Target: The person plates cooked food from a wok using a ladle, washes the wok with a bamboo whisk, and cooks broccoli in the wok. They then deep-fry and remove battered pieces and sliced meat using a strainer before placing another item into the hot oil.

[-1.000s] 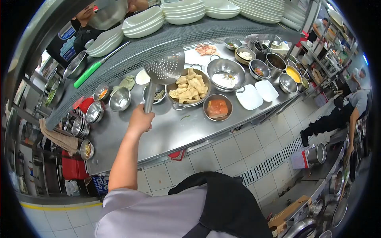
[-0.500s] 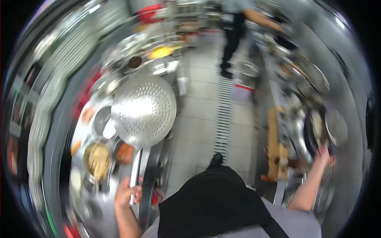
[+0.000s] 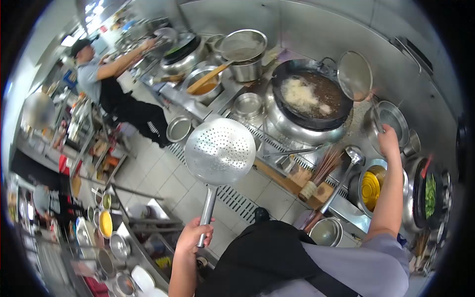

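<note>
My left hand (image 3: 194, 234) is closed round the metal handle of a large perforated skimmer (image 3: 220, 151), whose round head is raised over the floor gap between the counters. My right hand (image 3: 389, 140) reaches to the right of the stove, closed on the handle of a fine mesh strainer (image 3: 355, 75), which tilts up at the wok's right edge. In the black wok (image 3: 316, 94), pale food foams in dark oil. A metal pan (image 3: 393, 121) lies just behind my right hand.
A ladle (image 3: 355, 154), a bamboo brush (image 3: 321, 173) and a bowl with yellow contents (image 3: 371, 190) are at the stove's front. Pots (image 3: 203, 84) stand farther left. A co-worker (image 3: 118, 81) works at the far left stove. A food counter (image 3: 123, 232) is at lower left.
The view has swung from the food counter to the stove. My left hand still holds the skimmer. My right hand, out of view at first, has come into view and now grips the strainer.
</note>
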`<action>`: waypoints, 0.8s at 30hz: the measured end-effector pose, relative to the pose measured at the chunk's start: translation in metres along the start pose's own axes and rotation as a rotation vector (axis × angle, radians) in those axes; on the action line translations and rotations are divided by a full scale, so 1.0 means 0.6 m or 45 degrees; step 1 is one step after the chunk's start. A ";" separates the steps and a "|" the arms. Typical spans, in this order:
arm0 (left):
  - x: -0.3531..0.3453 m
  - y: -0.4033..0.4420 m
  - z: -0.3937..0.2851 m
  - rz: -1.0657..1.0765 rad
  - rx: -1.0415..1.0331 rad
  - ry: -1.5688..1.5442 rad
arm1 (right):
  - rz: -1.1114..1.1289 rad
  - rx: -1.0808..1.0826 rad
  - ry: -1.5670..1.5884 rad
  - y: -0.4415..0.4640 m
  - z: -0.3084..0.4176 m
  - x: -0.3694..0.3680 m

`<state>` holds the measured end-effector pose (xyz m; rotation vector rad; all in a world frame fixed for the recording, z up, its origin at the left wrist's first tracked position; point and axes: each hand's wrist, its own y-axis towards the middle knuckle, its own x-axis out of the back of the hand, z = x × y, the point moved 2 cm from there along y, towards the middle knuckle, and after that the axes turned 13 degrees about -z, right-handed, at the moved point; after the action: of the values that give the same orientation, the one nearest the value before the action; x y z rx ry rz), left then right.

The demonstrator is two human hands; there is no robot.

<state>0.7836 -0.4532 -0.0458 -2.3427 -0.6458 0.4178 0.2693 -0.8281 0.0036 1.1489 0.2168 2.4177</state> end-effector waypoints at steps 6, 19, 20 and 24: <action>-0.042 0.166 -0.104 0.069 0.007 0.235 | 0.308 -0.151 -0.298 -0.004 0.070 -0.056; -0.111 0.494 -0.256 0.309 0.057 0.323 | 0.748 -1.136 0.928 -0.136 0.215 -0.213; -0.117 0.510 -0.264 0.362 0.074 0.348 | 0.792 -1.145 1.032 -0.138 0.215 -0.235; -0.120 0.580 -0.270 0.456 0.135 0.374 | 0.657 -1.079 1.041 -0.177 0.259 -0.272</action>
<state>0.9141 -0.8051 -0.1531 -2.3547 -0.0626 0.2474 0.5137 -0.8173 -0.0450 -0.2104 -0.8778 2.7894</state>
